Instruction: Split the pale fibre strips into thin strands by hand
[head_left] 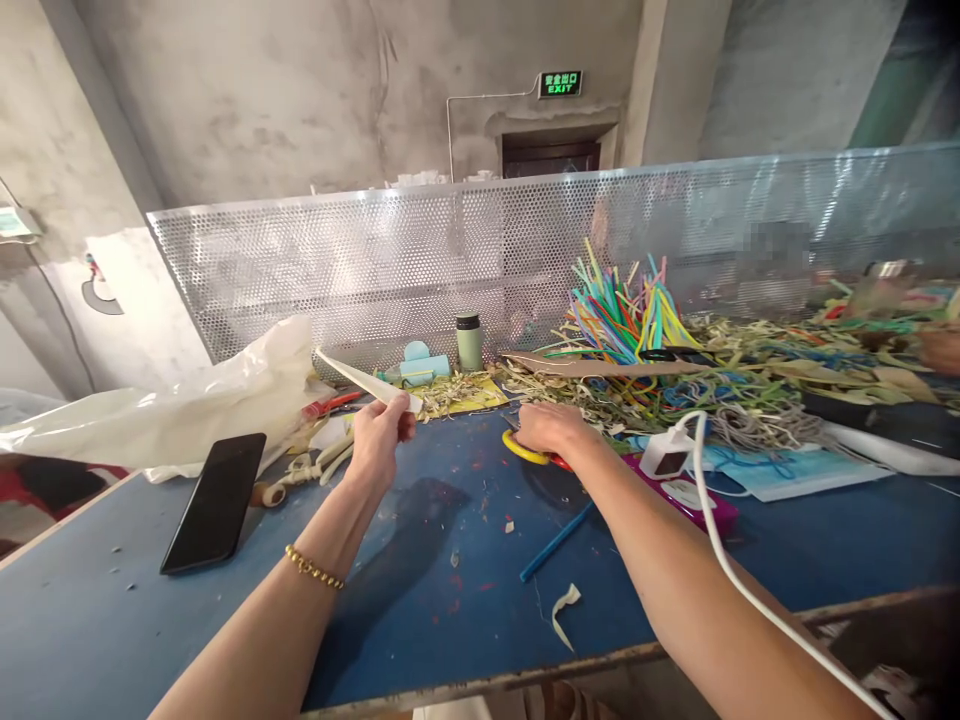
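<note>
My left hand (381,432) is closed in a pinch on a long cream strip (360,378) that points up and to the left. A gold bead bracelet is on that wrist. My right hand (551,428) lies palm down on the blue table (225,620), its fingers curled over scissors with yellow and red handles (526,452). The blades are hidden under the hand. A heap of coloured strips (622,315) and pale trimmings lies just beyond the right hand.
A black phone (215,502) lies at the left beside a cream plastic bag (187,405). A white charger with cable (675,450), a blue stick (555,542), a green flask (470,342) and a perforated metal screen (450,260) are around. Another person's hand (941,350) shows at the far right.
</note>
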